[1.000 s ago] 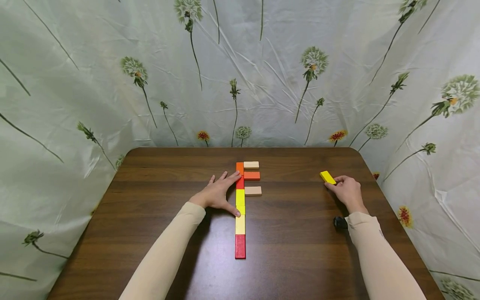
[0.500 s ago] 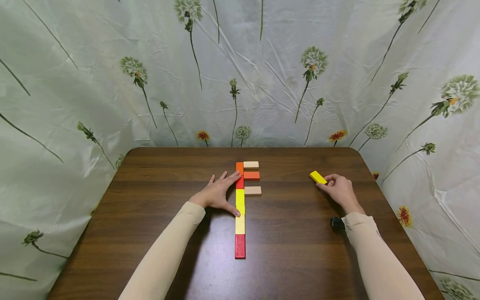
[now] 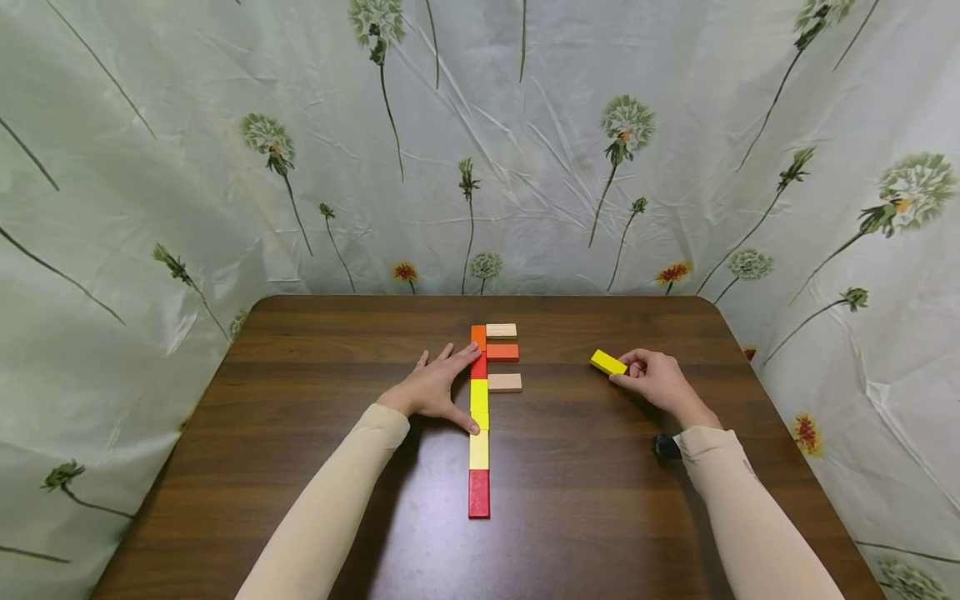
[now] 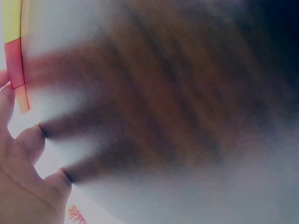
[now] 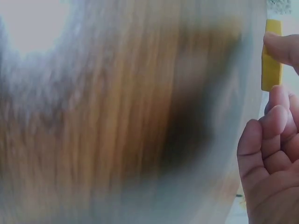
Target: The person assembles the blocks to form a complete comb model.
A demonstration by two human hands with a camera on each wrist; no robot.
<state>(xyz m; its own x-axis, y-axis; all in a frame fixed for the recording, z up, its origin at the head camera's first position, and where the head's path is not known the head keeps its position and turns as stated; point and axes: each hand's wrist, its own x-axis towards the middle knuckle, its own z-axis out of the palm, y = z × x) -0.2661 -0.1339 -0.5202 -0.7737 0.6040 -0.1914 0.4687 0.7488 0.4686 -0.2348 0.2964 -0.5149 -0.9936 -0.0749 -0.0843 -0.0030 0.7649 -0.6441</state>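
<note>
Down the middle of the table runs a straight row of flat wooden blocks: orange (image 3: 478,335), red (image 3: 478,367), two yellow, pale yellow (image 3: 479,451) and dark red (image 3: 479,495) nearest me. My left hand (image 3: 429,393) lies spread at its left side, index fingertip by the orange and red blocks, thumb tip on the yellow part. At the right, my right hand (image 3: 660,385) pinches a yellow block (image 3: 607,362) by one end, between thumb and fingers. The right wrist view shows this yellow block (image 5: 271,72) under the thumb, with the other fingers curled below.
Three blocks stick out rightward from the row: a plain wood block (image 3: 501,331), an orange-red block (image 3: 502,352) and a pale wood block (image 3: 505,383). The dark brown table (image 3: 300,333) ends at the back before a flower-print curtain (image 3: 337,125).
My right hand has moved left toward the row, carrying the yellow block, which has turned closer to level across the view. My left hand and the row have stayed in place.
</note>
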